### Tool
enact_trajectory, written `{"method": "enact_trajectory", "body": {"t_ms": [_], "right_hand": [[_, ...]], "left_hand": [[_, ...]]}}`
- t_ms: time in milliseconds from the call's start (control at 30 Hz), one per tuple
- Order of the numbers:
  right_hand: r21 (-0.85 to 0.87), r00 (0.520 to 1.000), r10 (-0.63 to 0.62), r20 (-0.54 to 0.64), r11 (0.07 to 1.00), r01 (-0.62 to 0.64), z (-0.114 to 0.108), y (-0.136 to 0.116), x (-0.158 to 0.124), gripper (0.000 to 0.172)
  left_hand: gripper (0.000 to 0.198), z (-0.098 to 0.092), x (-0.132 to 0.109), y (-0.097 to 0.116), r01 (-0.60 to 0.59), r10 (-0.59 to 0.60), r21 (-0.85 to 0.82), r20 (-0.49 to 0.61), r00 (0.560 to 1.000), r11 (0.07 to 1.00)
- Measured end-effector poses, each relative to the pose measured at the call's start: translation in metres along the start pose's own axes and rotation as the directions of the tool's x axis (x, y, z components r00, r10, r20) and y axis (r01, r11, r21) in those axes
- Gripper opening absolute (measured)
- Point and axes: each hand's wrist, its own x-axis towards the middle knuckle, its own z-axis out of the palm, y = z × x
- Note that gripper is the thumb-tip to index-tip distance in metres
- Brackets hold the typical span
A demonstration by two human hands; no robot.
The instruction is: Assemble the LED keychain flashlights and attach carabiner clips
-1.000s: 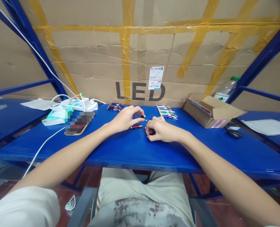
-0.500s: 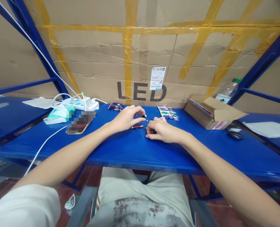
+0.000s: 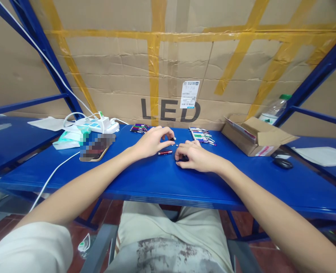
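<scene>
On the blue table, my left hand (image 3: pixel 153 140) rests with its fingers bent round. A small dark piece with a silvery end (image 3: pixel 172 139) shows at its fingertips. Just below that hand lies a short red metal tube (image 3: pixel 164 152), like a keychain flashlight. My right hand (image 3: pixel 194 156) is curled closed with its fingertips on the tabletop, and whatever it grips is hidden. Between the hands sits a tiny silvery piece (image 3: pixel 177 145). Several colourful metal tubes with clips (image 3: pixel 200 135) are lined up behind my right hand, and a smaller bunch of similar tubes (image 3: pixel 139 128) lies behind my left.
At the left are a phone (image 3: pixel 96 148), a green and white packet (image 3: pixel 71 138) and a white power strip (image 3: pixel 99 124) with cables. To the right stand an open cardboard box (image 3: pixel 258 136), a black mouse (image 3: pixel 283 163) and a plastic bottle (image 3: pixel 277 108). A large cardboard sheet (image 3: pixel 113 76) closes off the back.
Both hands keep almost the same place. The fingers of my right hand shift very slightly near the tabletop.
</scene>
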Motion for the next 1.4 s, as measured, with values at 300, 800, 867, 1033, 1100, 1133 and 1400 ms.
{"method": "enact_trajectory", "body": {"t_ms": [300,800,867,1033,1100,1133,1400], "right_hand": [[-0.007,0.999,0.037,0.006,0.999,-0.037,0.001,-0.006,0.002,0.009],[0.007,0.993,0.05,-0.108,0.999,-0.049,-0.004,0.007,-0.002,0.003],[0.014,0.993,0.037,-0.109,0.999,-0.035,-0.006,0.008,-0.003,0.006],[0.024,0.995,0.038,-0.094,0.999,-0.036,-0.01,0.01,-0.005,0.009],[0.03,0.996,0.032,-0.087,0.999,-0.03,-0.012,0.011,-0.006,0.007],[0.027,0.996,0.027,-0.079,0.999,-0.025,-0.013,0.011,-0.006,0.005],[-0.001,0.999,0.024,-0.032,1.0,-0.024,-0.01,0.008,-0.005,0.013]], "left_hand": [[0.015,0.002,0.001,-0.002,0.066,-0.066,-0.07,0.002,0.998,0.995],[0.022,0.006,0.003,-0.007,0.214,-0.229,-0.208,-0.052,0.972,0.954],[0.022,0.005,0.003,-0.007,0.206,-0.222,-0.209,-0.057,0.973,0.956],[0.023,0.005,0.003,-0.009,0.192,-0.208,-0.189,-0.067,0.976,0.963],[0.023,0.004,0.003,-0.009,0.187,-0.203,-0.181,-0.07,0.977,0.965],[0.023,0.004,0.003,-0.009,0.186,-0.202,-0.18,-0.07,0.977,0.966],[0.021,0.004,0.003,-0.006,0.199,-0.211,-0.188,-0.05,0.976,0.962]]}}
